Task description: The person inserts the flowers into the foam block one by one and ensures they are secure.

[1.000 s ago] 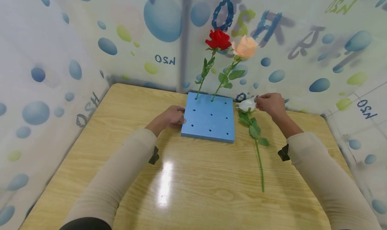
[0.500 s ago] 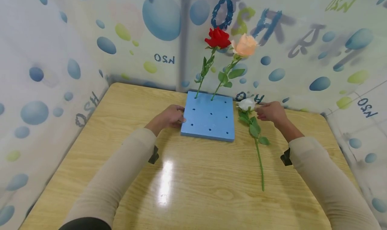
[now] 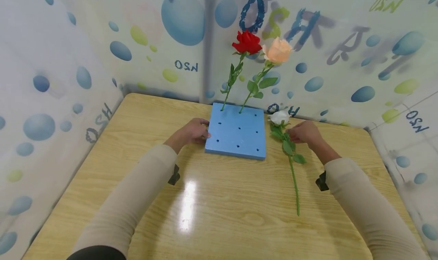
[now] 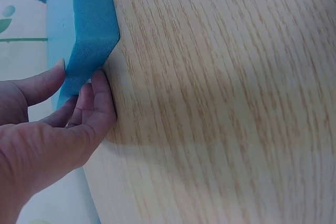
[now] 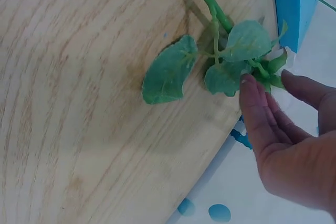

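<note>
My left hand (image 3: 195,131) holds the left edge of a blue foam board (image 3: 229,135) dotted with holes. In the left wrist view, its thumb lies on the board's top face and its fingers are at the side and lower edge. A red rose (image 3: 247,43) and a peach rose (image 3: 278,51) stand tilted in holes at the back of the board. To its right a white rose (image 3: 279,118) lies on the table, stem toward me. My right hand (image 3: 303,132) is at its upper leaves (image 5: 244,40), thumb and fingers apart on either side of the greenery.
The wooden table (image 3: 239,206) reaches back to a wall (image 3: 150,62) printed with blue and green spots and lettering. Side walls rise at left and right. The board's back edge sits close to the rear wall.
My right hand has come from beside the white bloom down toward me, to the leaves below it. The left hand has stayed on the board, and the roses have not moved.
</note>
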The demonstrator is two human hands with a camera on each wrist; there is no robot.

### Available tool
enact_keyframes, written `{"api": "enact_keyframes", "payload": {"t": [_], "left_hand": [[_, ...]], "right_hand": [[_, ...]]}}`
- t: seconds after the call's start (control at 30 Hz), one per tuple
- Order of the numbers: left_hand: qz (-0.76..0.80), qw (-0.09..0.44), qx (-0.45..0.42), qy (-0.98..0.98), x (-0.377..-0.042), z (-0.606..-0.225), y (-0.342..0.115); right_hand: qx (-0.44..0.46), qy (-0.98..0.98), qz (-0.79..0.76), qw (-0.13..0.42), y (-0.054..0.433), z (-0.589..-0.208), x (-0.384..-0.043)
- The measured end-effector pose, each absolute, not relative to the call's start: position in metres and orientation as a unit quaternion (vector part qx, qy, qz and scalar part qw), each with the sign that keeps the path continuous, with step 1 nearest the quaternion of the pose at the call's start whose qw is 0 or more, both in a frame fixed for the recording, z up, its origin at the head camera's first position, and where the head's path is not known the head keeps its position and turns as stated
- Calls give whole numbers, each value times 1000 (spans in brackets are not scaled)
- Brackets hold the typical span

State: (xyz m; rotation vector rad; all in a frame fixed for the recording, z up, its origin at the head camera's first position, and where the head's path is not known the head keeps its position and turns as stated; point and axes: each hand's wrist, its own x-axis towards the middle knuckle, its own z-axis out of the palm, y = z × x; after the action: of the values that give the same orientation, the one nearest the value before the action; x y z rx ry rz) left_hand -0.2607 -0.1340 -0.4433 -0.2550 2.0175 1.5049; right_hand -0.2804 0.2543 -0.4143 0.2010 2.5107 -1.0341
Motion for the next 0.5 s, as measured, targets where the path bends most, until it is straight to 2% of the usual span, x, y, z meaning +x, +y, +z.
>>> {"api": "enact_keyframes", "payload": {"t": [0.5], "left_hand": [[564,303,-94,762,-259,-441,-134]], "right_hand": [[91,903,-351,231,250,-426,-278]]}}
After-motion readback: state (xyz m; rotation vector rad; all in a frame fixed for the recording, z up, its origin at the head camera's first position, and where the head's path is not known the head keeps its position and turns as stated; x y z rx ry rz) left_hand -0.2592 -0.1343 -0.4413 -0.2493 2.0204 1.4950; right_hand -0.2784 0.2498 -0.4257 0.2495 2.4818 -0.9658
